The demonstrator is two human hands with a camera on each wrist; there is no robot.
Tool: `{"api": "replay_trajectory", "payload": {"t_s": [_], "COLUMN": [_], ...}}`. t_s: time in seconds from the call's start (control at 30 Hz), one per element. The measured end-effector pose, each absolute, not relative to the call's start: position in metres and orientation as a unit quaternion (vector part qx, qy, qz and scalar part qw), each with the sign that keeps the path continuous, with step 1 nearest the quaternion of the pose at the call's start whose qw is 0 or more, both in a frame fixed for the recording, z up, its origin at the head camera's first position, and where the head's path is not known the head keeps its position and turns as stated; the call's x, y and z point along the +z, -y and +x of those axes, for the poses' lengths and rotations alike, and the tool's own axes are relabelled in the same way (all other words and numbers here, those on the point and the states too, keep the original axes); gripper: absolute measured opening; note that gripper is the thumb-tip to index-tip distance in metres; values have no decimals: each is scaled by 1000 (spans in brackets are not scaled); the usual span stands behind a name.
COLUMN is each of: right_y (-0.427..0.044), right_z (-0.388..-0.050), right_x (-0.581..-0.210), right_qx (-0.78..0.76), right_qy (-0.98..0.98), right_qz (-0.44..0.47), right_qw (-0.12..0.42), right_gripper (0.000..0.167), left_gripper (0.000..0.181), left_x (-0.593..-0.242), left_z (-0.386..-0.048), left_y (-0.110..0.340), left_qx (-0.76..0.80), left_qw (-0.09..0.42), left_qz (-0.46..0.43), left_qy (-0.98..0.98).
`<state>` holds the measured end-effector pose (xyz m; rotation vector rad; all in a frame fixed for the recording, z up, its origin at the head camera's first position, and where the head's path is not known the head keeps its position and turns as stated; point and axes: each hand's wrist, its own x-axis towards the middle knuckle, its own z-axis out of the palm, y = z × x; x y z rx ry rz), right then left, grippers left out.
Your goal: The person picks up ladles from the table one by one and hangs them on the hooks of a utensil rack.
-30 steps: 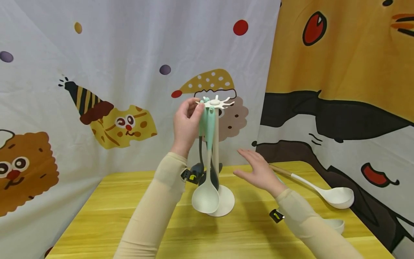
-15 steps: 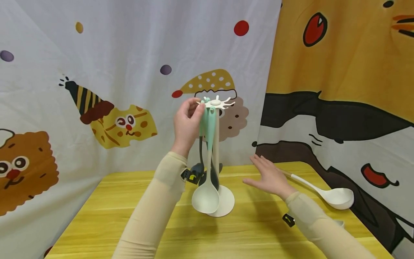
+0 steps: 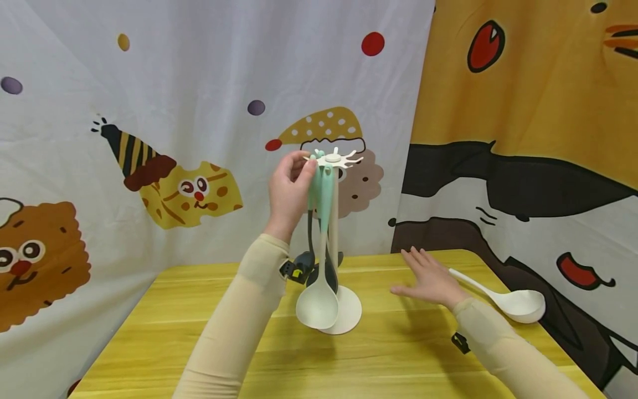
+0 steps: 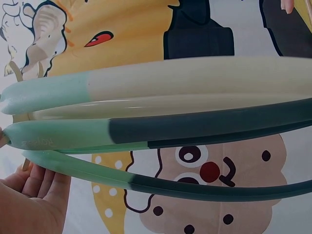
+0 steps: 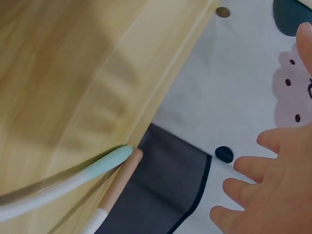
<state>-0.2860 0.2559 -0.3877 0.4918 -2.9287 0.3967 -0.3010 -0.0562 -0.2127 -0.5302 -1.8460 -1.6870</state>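
- I see that the right hand has swung outward from the stand and now hangs near the lying ladle; I judge that this puts loose utensils within easier reach of it.
- Its fingers are spread wide and hold nothing.
- The left hand stays put, thumb and fingers pinching at the stand's rim; I cannot tell whether a rim arm, a green handle or both sit in that pinch.
- Below that pinch hang a white ladle and some dark utensils.
- From the right wrist I see a green-tipped handle and a wooden-tipped handle side by side near the table edge, apart from the fingers.
- Bare tabletop separates the right hand from the stand, so I have sideways room there.
- The far edge runs near its fingertips with patterned cloth behind, so I would keep forward moves short.
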Motion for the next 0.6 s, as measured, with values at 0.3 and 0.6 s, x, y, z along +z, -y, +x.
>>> {"api": "replay_trajectory", "payload": {"t_s": [0.3, 0.6], "right_y": [-274, -297], "right_z": [-285, -288], "right_x": [-395, -407], "right_qx": [129, 138], "right_qy": [980, 982], "right_qz": [147, 129], "right_qw": [48, 5], "right_gripper": [106, 114], "left_gripper": [32, 30], "left_x": [-213, -213], "left_z": [-302, -303], "left_y": [57, 57], "left_qx": [-628, -628], "left_qw": [290, 292], "left_qz": [-196, -199], "left_qy": [695, 694]}}
